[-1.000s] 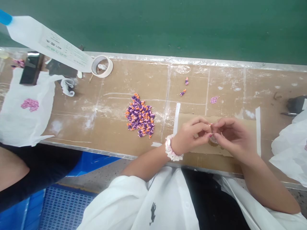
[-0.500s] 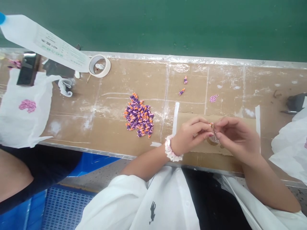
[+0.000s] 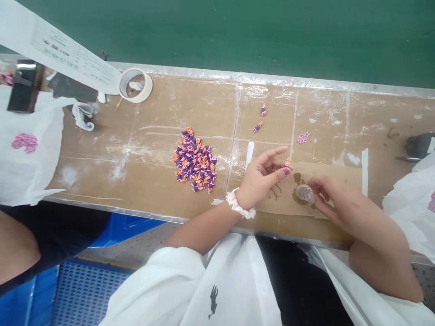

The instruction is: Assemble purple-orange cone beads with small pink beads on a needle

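Now moved apart, left hand point(image 3: 263, 174) pinches a doll point(image 3: 287, 163) right of frame centre; right hand point(image 3: 335, 199) meets a cup point(image 3: 304, 193), grip unclear.

Bright, patchy glare across tabletop point(image 3: 159, 108)

On the table point(image 3: 154, 181), a pile of figures point(image 3: 195, 161) is lying left of the left hand point(image 3: 261, 178), which is holding one figure point(image 3: 287, 162) near the back edge of a mat point(image 3: 350, 174). Right of that, a cup point(image 3: 304, 193) is resting at the fingertips of the right hand point(image 3: 336, 199). Behind the mat, two loose figures point(image 3: 258, 127) are lying left of some beads point(image 3: 303, 137). Farther left, behind the pile, a tape roll point(image 3: 149, 86) is sitting beside a bottle point(image 3: 68, 52).
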{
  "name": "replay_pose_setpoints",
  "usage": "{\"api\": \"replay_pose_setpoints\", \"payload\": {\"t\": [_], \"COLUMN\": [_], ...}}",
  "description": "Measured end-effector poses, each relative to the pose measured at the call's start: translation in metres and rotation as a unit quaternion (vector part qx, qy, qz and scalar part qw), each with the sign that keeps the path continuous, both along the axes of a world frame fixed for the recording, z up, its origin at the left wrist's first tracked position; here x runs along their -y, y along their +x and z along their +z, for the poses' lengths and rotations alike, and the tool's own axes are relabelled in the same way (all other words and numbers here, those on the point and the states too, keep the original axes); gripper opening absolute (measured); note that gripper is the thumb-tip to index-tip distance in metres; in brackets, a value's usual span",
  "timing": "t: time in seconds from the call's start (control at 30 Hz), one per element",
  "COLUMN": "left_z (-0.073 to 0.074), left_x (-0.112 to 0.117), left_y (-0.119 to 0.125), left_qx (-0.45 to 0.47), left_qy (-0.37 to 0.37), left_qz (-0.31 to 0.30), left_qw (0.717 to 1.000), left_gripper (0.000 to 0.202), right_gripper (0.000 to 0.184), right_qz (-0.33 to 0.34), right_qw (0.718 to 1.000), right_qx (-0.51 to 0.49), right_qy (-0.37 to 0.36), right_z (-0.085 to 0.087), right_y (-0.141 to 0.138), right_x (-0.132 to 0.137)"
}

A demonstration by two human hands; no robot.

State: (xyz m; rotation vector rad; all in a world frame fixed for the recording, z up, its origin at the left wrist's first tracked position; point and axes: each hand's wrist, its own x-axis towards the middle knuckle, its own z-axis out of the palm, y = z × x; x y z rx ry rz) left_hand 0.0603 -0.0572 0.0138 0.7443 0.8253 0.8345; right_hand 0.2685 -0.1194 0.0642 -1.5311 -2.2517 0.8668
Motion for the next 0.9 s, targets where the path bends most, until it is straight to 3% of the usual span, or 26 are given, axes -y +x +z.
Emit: {"api": "replay_pose_setpoints", "payload": {"t": [0.1, 0.23, 0.4, 0.53, 0.67, 0.77, 0.9], "left_z": [0.0, 0.005, 0.006, 0.007, 0.015, 0.021, 0.023], "left_x": [-0.002, -0.003, -0.003, -0.003, -0.002, -0.002, -0.002], "left_y": [0.0, 0.001, 0.002, 0.002, 0.001, -0.001, -0.002], "left_qx": [0.02, 0.056, 0.066, 0.087, 0.127, 0.142, 0.164], "left_qy": [-0.045, -0.08, -0.102, -0.124, -0.158, -0.175, -0.171], "left_qz": [-0.001, -0.006, -0.012, -0.034, -0.092, -0.147, -0.193], "left_qw": [0.999, 0.995, 0.993, 0.988, 0.975, 0.963, 0.952], "left_gripper": [0.037, 0.036, 0.031, 0.031, 0.031, 0.029, 0.024], "right_gripper": [0.012, 0.024, 0.02, 0.017, 0.027, 0.037, 0.045], "right_qz": [0.004, 0.009, 0.007, -0.06, -0.163, -0.149, -0.118], "right_qw": [1.0, 0.999, 0.999, 0.995, 0.964, 0.941, 0.928], "right_qx": [0.01, 0.031, 0.004, -0.067, -0.198, -0.284, -0.317], "right_qy": [-0.003, 0.008, 0.032, 0.034, 0.068, 0.112, 0.156], "right_z": [-0.005, -0.011, -0.005, 0.002, -0.002, -0.009, -0.014], "right_y": [0.0, 0.002, 0.0, -0.008, -0.022, -0.031, -0.037], "right_x": [0.003, 0.005, 0.002, -0.002, -0.003, -0.005, -0.005]}}
